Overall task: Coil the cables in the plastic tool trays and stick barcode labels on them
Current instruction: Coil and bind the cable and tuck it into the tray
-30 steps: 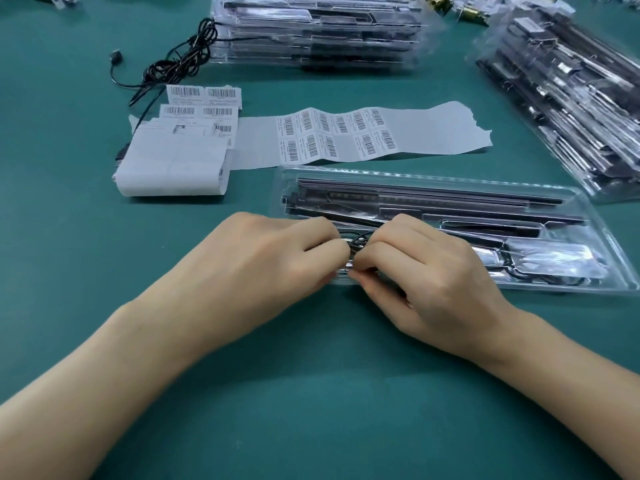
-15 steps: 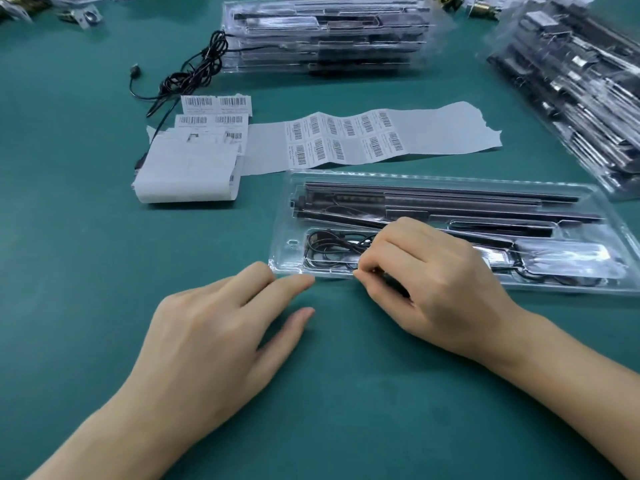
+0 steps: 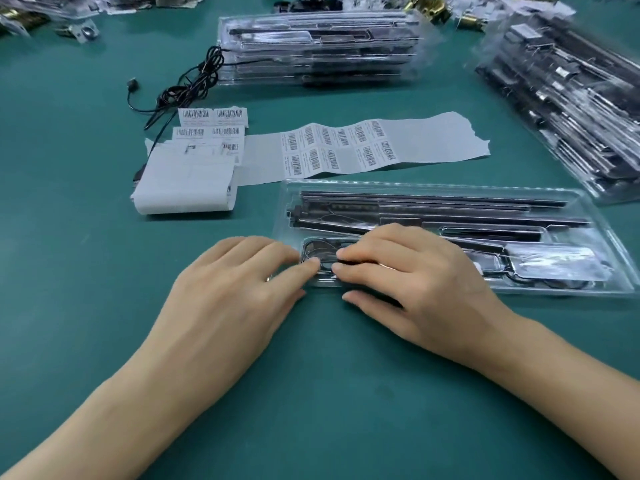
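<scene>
Bright, even light from above, soft shadow under the right hand (image 3: pixel 415 285). Glare streaks the clear tray (image 3: pixel 450 186) rim, the left hand (image 3: pixel 228 299) blurs slightly, and the far stacks (image 3: pixel 571 98) smear and bend at the edges.

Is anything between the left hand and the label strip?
Mostly bare mat lies between the left hand and the label strip. Only the tray's left end edges into the straight path; the folded paper lies off to the left.
</scene>
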### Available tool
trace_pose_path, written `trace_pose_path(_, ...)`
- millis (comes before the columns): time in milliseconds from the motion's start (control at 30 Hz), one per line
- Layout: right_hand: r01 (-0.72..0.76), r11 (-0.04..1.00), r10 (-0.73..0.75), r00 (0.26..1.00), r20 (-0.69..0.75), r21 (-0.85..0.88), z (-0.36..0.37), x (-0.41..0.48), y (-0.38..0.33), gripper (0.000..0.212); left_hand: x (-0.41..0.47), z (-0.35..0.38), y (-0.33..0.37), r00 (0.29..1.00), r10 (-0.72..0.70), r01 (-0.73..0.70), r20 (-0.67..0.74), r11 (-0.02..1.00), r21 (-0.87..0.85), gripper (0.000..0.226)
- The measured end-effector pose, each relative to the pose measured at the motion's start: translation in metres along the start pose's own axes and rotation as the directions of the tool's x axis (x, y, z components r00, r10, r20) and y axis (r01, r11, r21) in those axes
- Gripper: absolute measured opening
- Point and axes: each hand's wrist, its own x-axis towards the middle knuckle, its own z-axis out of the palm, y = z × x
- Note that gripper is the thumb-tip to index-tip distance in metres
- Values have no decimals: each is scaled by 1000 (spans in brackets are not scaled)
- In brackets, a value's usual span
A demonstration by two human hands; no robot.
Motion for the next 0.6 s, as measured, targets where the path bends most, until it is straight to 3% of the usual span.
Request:
trace_pose_path(100,3,999,-3,1000,1,-38,-1,0,-1,16,7,1,-2,999,24,-24,-29,1000,-1,13)
trace_pose_path(300,3,992,-5,1000,-20,-124,-2,-1,-8,16,8,8,-3,995,41,-39,-88,999,22,27)
trace_pose_path(467,-31,973,-3,989,-147,-227,-6,-6,-12,9,3,11,-8,976,33,-53,-216,995,-88,16)
trace_pose_path(600,-68,981,22,969,-247,-180,-8,-1,-15,20,3,12,-4,960,43,-79,-277,990,-119,13)
